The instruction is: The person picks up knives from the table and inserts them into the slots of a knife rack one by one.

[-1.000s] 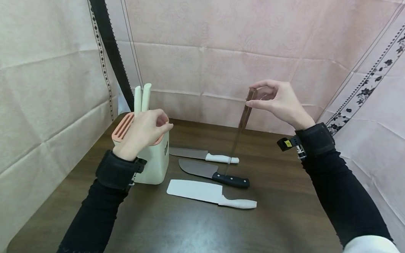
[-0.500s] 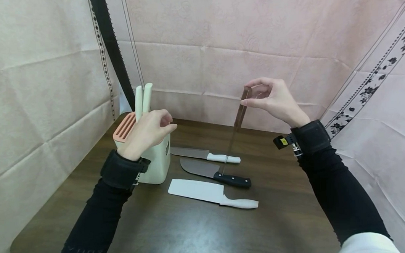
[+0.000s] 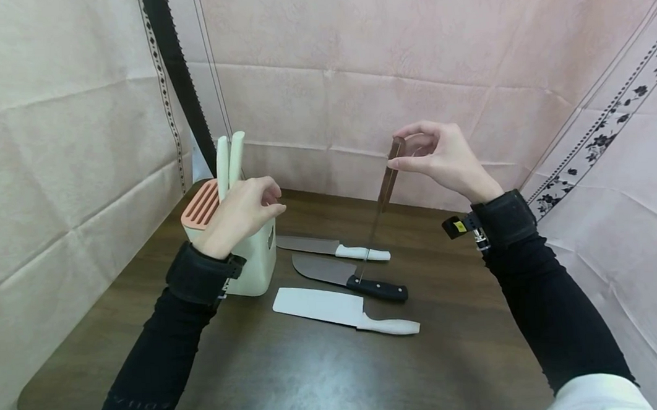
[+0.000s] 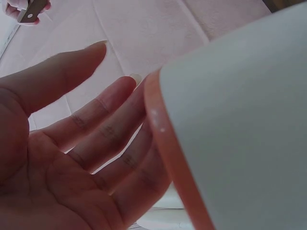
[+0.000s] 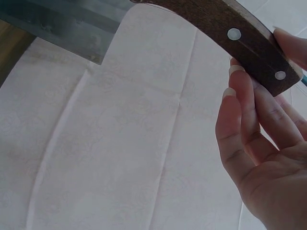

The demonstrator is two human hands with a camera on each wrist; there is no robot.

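Note:
In the head view my right hand [image 3: 445,158] pinches the wooden-handled knife [image 3: 389,183] near the handle's end. Its blade slants down and overlaps two knives below in this view. The right wrist view shows a riveted brown handle [image 5: 240,36] and a broad blade [image 5: 72,31]. My left hand [image 3: 237,216] rests at the rim of the knife block [image 3: 256,264], holding nothing, fingers loosely bent. From the left wrist, its fingertips meet the block's orange rim [image 4: 163,124]. Two pale handles [image 3: 237,155] stand up from the block beside that hand.
On the brown table [image 3: 315,379] lie a white-handled knife [image 3: 359,253], a black-handled knife [image 3: 377,289] and a white cleaver [image 3: 319,306], right of the block. Orange slots [image 3: 201,204] show in the block's top. Pale cloth [image 3: 356,92] hangs behind and at both sides.
My right hand has moved a little left with the wooden-handled knife, mostly in the first half second. The left hand stays at the block with only a slight shift.

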